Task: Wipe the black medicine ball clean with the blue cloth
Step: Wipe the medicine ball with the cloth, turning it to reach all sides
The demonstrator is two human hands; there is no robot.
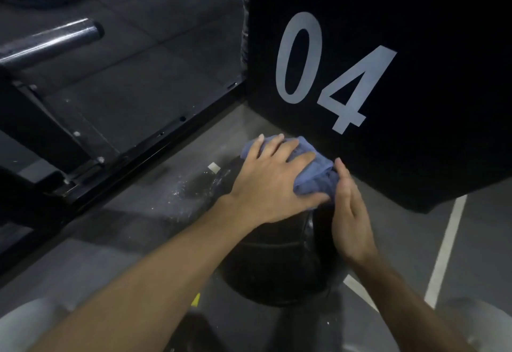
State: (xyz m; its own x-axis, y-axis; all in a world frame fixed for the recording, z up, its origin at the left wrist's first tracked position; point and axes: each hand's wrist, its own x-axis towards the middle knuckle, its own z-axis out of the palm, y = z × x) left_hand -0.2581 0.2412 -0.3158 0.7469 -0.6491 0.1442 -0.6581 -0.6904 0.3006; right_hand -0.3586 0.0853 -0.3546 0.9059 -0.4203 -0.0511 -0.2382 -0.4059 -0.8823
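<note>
A black medicine ball rests on the grey floor beside a black box marked "04". The left hand presses a crumpled blue cloth flat on top of the ball, fingers spread apart; the right hand steadies the ball's side, fingers straight and together

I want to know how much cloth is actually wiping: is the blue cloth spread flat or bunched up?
Bunched up. The blue cloth is crumpled in folds under the left hand on the ball.
</note>
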